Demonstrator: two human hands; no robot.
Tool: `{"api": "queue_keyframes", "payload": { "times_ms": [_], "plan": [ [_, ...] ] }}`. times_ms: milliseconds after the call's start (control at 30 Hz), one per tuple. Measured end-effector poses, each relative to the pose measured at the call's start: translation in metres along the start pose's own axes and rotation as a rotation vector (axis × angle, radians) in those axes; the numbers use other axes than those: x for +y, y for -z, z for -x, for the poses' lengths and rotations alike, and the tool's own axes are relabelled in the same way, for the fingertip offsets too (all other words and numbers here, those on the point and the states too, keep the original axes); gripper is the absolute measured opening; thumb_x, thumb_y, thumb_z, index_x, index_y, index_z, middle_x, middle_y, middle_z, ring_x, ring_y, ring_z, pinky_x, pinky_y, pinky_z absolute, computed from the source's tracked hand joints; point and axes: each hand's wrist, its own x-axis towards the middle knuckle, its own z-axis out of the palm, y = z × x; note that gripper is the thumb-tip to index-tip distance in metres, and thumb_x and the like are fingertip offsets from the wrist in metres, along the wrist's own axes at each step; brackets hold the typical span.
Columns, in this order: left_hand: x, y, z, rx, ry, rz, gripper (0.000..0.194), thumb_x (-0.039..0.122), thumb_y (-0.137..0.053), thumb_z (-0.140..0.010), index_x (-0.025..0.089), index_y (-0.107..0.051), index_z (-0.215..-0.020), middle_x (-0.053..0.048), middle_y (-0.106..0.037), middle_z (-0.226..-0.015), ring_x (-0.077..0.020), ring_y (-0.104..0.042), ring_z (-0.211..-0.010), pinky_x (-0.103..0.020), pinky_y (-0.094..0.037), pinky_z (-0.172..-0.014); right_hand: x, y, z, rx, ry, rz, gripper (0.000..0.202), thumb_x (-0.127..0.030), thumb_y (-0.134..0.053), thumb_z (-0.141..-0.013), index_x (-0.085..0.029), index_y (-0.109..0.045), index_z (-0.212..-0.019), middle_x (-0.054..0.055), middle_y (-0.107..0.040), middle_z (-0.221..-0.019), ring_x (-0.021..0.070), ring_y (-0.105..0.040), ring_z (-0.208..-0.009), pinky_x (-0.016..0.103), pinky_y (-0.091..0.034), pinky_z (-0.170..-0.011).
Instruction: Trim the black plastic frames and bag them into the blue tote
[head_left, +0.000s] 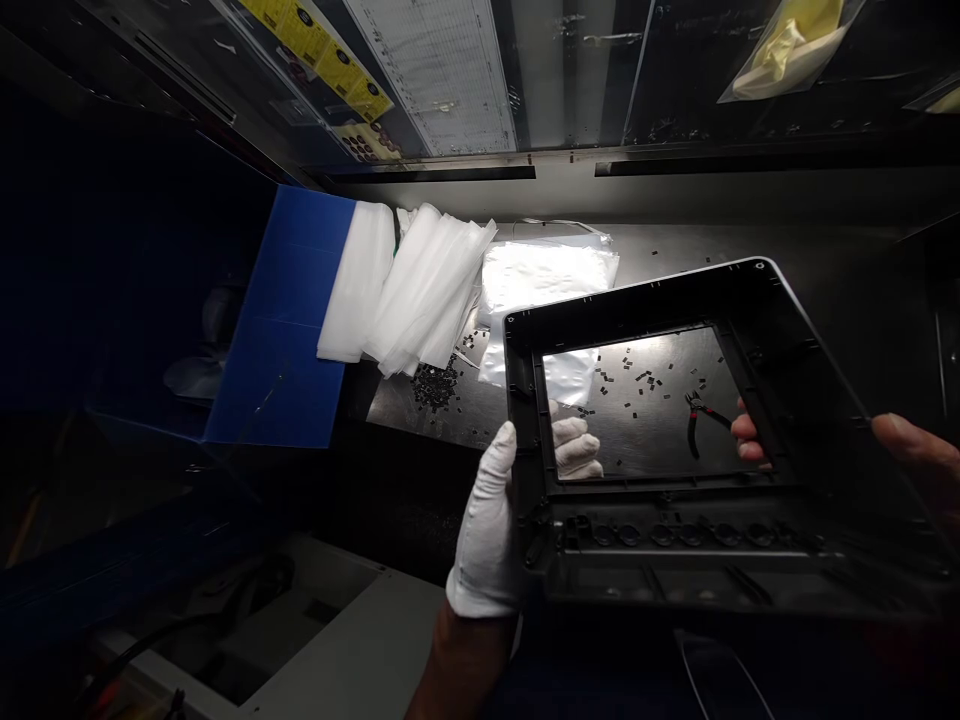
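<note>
A black plastic frame (660, 495) with a large rectangular opening is held up above the metal table, tilted, its ribbed inner side in view. My left hand (491, 530), in a white glove, grips its left side, thumb on the near edge and fingertips showing through the opening. Bare, my right hand (919, 440) holds the right side, with some fingertips visible through the opening. Through that opening, cutting pliers (696, 415) and small black pieces (649, 380) show on the table below.
White foam sheets (427, 290) lie beside a blue bin (281, 320) at the left. Shiny plastic bags (544, 272) lie behind the frame. A pile of small black pieces (435, 387) sits on the metal table (394, 405). Papers (435, 70) hang behind a clear panel.
</note>
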Motion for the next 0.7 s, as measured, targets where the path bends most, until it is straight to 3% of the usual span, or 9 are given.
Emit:
{"api": "queue_keyframes", "payload": {
  "times_ms": [233, 433, 567, 700],
  "plan": [
    [-0.001, 0.000, 0.006, -0.009, -0.032, -0.051, 0.048, 0.043, -0.055, -0.103, 0.012, -0.061, -0.139, -0.019, -0.070, -0.128, -0.0258, -0.073, -0.109, -0.044, -0.056, -0.103, -0.005, -0.004, 0.005, -0.006, -0.023, 0.012, 0.041, -0.056, -0.061, -0.083, -0.025, -0.085, -0.094, 0.010, -0.079, -0.116, 0.0257, -0.077, -0.090, 0.025, -0.064, -0.067],
    [0.000, 0.000, 0.005, 0.020, -0.004, -0.051, 0.046, 0.043, -0.055, -0.103, 0.010, -0.068, -0.132, -0.017, -0.075, -0.123, -0.0259, -0.075, -0.105, -0.043, -0.059, -0.102, 0.007, 0.000, 0.006, -0.017, -0.032, -0.051, 0.038, -0.058, -0.066, -0.082, -0.026, -0.083, -0.095, 0.007, -0.079, -0.117, 0.0274, -0.076, -0.093, 0.028, -0.063, -0.072],
    [0.007, -0.002, 0.003, 0.112, 0.038, -0.058, 0.047, 0.035, -0.056, -0.102, 0.010, -0.061, -0.142, -0.019, -0.075, -0.126, -0.0268, -0.076, -0.107, -0.043, -0.060, -0.102, 0.007, -0.001, 0.004, -0.173, 0.057, -0.039, 0.039, -0.057, -0.066, -0.086, -0.025, -0.081, -0.103, 0.005, -0.080, -0.108, 0.0266, -0.073, -0.094, 0.032, -0.060, -0.081],
    [0.020, -0.002, 0.001, 0.095, 0.090, -0.039, 0.052, 0.030, -0.049, -0.104, 0.016, -0.047, -0.155, -0.018, -0.072, -0.132, -0.0269, -0.074, -0.115, -0.044, -0.061, -0.099, -0.006, -0.008, 0.000, -0.284, 0.045, 0.013, 0.048, -0.065, -0.074, -0.075, -0.023, -0.080, -0.099, 0.007, -0.078, -0.094, 0.0274, -0.072, -0.081, 0.033, -0.058, -0.063]
  ]
}}
